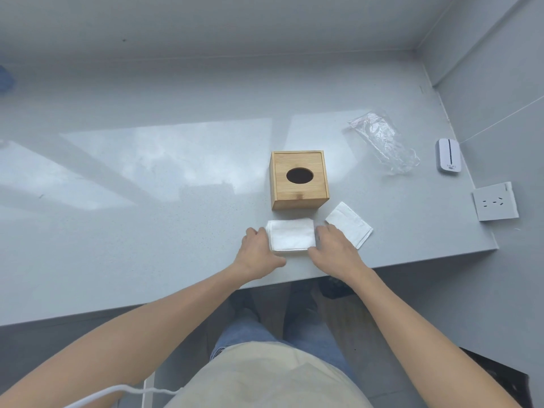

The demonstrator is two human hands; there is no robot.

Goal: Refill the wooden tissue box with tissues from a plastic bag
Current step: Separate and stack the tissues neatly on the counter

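Note:
A wooden tissue box (298, 179) with a dark oval slot in its lid stands on the grey counter (147, 201), lid closed. Just in front of it lies a white stack of tissues (291, 235). My left hand (257, 254) grips the stack's left end and my right hand (332, 245) grips its right end. A second, smaller folded tissue pile (350, 223) lies to the right of my right hand. A crumpled clear plastic bag (382, 142) lies flat behind and to the right of the box.
A white device (448, 156) stands against the right wall, with a wall socket (496, 201) nearer to me. The counter's front edge runs just under my wrists. A white cable (117, 391) hangs at the lower left.

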